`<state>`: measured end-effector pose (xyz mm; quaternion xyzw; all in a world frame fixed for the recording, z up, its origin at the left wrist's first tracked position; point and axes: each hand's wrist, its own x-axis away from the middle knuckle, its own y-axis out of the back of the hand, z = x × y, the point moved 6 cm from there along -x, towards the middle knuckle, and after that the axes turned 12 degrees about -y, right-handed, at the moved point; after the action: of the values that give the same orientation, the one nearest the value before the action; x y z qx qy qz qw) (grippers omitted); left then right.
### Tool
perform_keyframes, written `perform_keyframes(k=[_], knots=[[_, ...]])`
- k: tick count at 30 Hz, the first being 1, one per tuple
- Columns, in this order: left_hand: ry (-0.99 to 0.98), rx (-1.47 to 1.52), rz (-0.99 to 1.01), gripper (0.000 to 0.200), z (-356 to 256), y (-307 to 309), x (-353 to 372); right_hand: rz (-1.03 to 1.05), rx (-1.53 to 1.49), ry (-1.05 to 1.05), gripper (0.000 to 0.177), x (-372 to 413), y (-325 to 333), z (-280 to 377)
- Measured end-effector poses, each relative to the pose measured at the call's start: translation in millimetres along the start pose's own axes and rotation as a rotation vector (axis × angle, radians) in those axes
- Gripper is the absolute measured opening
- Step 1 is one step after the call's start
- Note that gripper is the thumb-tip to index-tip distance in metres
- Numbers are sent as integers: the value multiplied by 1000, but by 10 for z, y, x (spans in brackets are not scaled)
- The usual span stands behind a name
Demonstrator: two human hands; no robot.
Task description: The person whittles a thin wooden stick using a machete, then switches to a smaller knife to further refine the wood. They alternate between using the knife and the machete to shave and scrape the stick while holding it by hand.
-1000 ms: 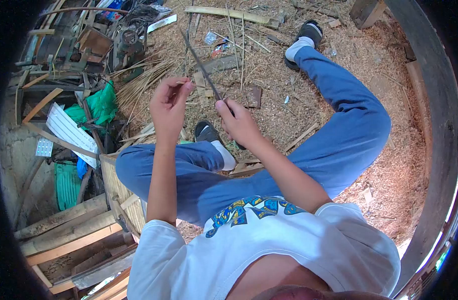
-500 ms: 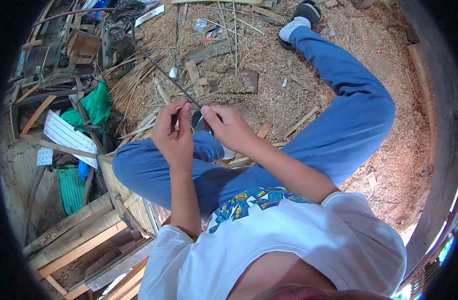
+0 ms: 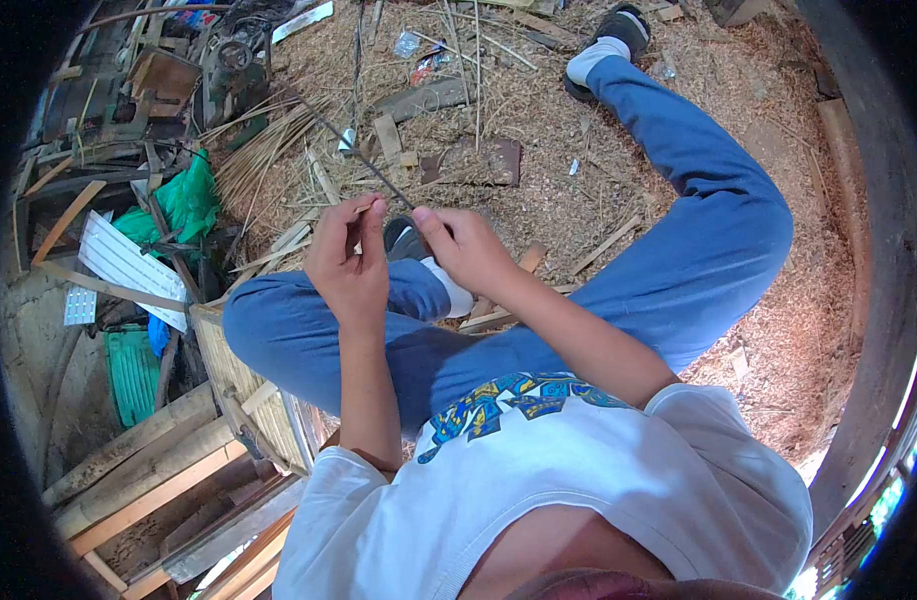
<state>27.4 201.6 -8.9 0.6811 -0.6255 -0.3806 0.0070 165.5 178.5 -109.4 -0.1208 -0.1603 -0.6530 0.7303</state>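
Note:
A thin dark rod or strip (image 3: 362, 157) slants up and left over the littered ground, blurred towards its far end. My right hand (image 3: 467, 252) is closed, with thumb and forefinger pinching the rod's near end. My left hand (image 3: 347, 258) is just beside it, fingers curled and thumb tip against the forefinger. Whatever may be in that pinch is too small to make out; the rod passes just beyond its fingertips. Both hands are above my bent leg in blue trousers (image 3: 399, 295), near a dark shoe (image 3: 404, 238).
Wood shavings (image 3: 619, 150) and scrap pieces cover the ground. Thin split sticks (image 3: 264, 155) are heaped to the left, near a green plastic bag (image 3: 184, 205) and a white ridged panel (image 3: 134, 265). Wooden slats (image 3: 154, 480) stand at lower left; a dark beam (image 3: 879, 260) curves along the right.
My right hand has shifted slightly right, with the rod's near end in it. The gap between my hands is a little wider, and the left hand has barely moved.

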Motion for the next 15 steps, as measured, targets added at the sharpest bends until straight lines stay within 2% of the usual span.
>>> perform_keyframes(k=[5, 8, 13, 15], knots=[[117, 79, -88, 7, 166, 54, -13, 33, -34, -126, 62, -97, -60, -117], [28, 21, 3, 7, 68, -7, -38, 40, -85, -104, 64, -33, -52, -56], [-29, -47, 9, 6, -27, -107, -115, 42, -126, -45, 68, -78, -20, -126], [-30, -80, 10, 6, -23, -79, -151, 77, -135, -145, 68, -173, -3, -228]])
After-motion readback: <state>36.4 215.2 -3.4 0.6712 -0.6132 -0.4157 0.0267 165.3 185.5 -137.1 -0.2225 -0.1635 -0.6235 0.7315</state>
